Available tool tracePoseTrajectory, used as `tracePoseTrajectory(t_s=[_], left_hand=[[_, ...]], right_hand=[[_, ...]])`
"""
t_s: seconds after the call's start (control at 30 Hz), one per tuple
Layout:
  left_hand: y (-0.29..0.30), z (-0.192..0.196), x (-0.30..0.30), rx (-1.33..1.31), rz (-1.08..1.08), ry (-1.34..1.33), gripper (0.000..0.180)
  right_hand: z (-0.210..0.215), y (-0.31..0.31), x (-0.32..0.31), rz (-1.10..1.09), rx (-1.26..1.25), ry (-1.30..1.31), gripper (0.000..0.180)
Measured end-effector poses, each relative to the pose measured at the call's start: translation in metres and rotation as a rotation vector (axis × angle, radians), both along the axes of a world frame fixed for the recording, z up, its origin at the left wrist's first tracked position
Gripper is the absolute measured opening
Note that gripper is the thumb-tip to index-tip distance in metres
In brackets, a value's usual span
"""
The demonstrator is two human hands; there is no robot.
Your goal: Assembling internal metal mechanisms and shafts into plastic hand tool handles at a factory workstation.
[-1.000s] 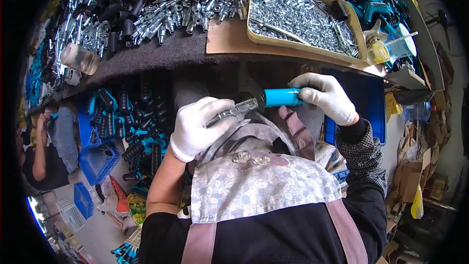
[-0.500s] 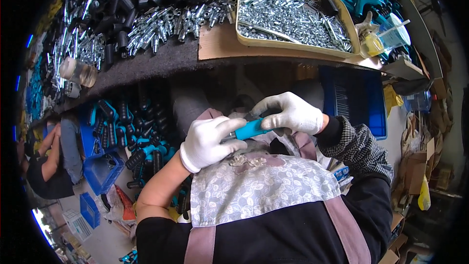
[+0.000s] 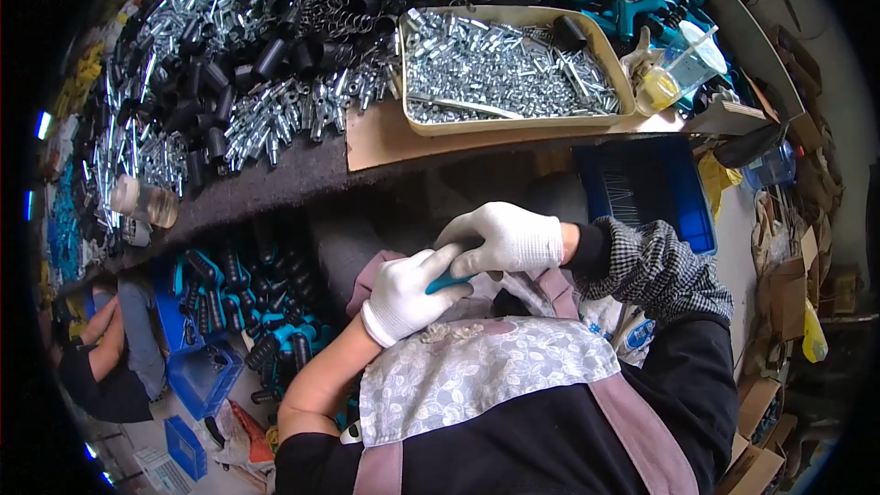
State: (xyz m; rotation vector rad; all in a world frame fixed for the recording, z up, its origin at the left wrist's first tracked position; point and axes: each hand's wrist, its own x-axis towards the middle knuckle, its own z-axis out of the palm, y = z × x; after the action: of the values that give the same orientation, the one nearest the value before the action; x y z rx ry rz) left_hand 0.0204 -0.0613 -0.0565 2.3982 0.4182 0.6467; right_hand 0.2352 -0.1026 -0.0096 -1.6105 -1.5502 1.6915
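Note:
My left hand and my right hand, both in white knit gloves, meet in front of my lap, above the floral apron. Between them sits a teal part, mostly covered by the gloves, so its full shape is hidden. The left fingers wrap round it from below and the left side. From above, the right hand closes over its upper end, with the right fingers against the left ones.
A cream tray of small metal pieces stands on the bench. Beside it lie heaps of metal fittings, black sleeves and springs. A jar stands at the bench's left edge. Blue crates and black-teal tool bodies are below; another person sits left.
My right hand has moved in over the teal part and against my left hand, covering most of it. The whole view has shifted, with the bench now lower in the picture.

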Motion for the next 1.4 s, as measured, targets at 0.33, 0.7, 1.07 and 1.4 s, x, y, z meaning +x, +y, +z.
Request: tracePoseTrajectory(t_s=[0.33,0.7,1.07,1.4], left_hand=[[0.013,-0.001,-0.001,-0.086,0.116,-0.049,0.047],[0.018,0.009,-0.009,-0.01,0.137,-0.039,0.045],[0.03,0.011,-0.014,0.12,0.123,0.281,0.039],[0.025,0.007,-0.015,0.124,0.154,0.199,0.036]], right_hand=[[0.014,0.107,0.158,-0.155,0.725,-1.074,0.016],[0.012,0.11,0.176,-0.06,0.855,-0.978,0.021],[0.006,0.024,0.027,0.122,0.855,-0.252,0.015],[-0.023,0.017,-0.006,0.36,1.135,-0.505,0.012]])
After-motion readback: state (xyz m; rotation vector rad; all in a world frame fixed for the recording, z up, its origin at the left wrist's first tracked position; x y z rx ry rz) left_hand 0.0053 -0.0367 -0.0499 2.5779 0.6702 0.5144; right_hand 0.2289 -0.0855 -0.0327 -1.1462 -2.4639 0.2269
